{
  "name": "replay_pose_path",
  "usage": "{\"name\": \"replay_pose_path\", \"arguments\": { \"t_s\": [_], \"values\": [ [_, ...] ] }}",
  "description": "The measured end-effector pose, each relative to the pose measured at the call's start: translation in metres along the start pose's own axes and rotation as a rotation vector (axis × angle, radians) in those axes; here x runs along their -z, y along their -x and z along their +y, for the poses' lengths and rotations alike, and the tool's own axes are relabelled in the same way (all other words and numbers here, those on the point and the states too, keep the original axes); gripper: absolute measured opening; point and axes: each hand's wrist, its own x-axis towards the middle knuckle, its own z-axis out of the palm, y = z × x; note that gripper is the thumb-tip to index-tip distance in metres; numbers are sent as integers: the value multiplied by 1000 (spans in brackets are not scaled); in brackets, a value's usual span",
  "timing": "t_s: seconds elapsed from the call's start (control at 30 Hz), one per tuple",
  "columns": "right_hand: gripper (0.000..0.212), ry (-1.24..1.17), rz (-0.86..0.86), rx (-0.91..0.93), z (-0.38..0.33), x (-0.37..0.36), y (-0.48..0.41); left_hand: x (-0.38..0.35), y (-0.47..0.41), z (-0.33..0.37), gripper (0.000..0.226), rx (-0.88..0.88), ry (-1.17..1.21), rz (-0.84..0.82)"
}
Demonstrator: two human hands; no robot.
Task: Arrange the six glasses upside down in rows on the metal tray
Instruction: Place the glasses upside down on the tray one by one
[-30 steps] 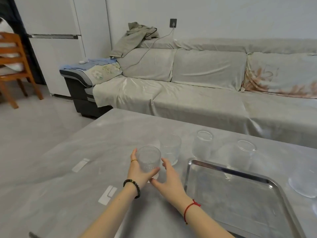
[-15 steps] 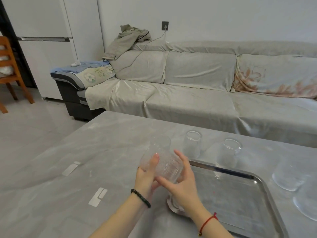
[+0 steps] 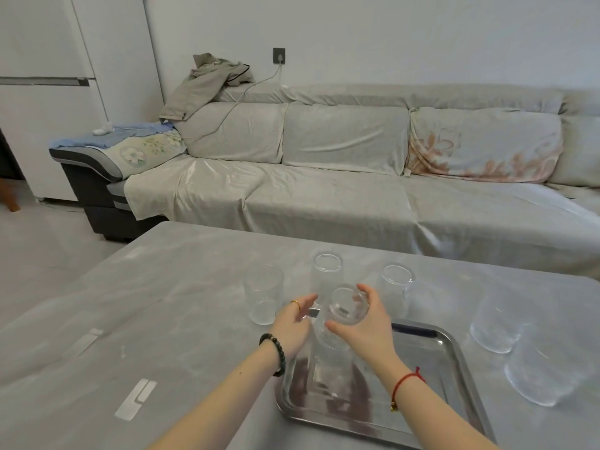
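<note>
The inverted glass (image 3: 341,323) stands base-up at the far left corner of the metal tray (image 3: 454,358). The right hand (image 3: 367,323) grips its side wall, fingers clamped; the left hand (image 3: 292,323) hovers beside it, fingers apart. Five glasses remain on the tabletop (image 3: 162,303). Handling: rigid, smooth, breakable (likely slippery), so grasp mid-wall. No legible markings are visible.

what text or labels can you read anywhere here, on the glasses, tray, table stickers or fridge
None: no readable text anywhere.
The pale stickers on the table are blank shapes, no letters.
The glasses, such as the one held over the metal tray, show only ribbing.
The fridge shows no brand mark.
</note>
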Motion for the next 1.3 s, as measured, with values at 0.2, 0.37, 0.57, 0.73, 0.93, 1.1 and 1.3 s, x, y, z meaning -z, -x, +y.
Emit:
{"name": "replay_pose_path", "arguments": {
  "t_s": [0.2,0.37,0.57,0.73,0.93,1.1,1.3],
  "values": [
    [86,30,-41,-19,17,-24,-10,-6,-16,-13,56,-14,67,-1],
    [87,38,-70,6,24,-29,-6,-4,-17,-17,50,-40,78,23],
    [82,140,-45,195,-5,-20,-4,16,-8,-14,45,-106,20,91],
    [61,134,-75,416,-50,-35,-5,54,-6,1,28,-224,40,320],
    [78,-87,-204,117,-47,-82,-5,79,-14,-15,51,-151,-10,427],
    [95,-66,-240,-16,-22,-118,-5,79,-29,-43,80,-59,14,387],
    [87,-83,-223,-90,-3,-150,-19,68,-53,-67,84,-38,162,298]
  ]
}}
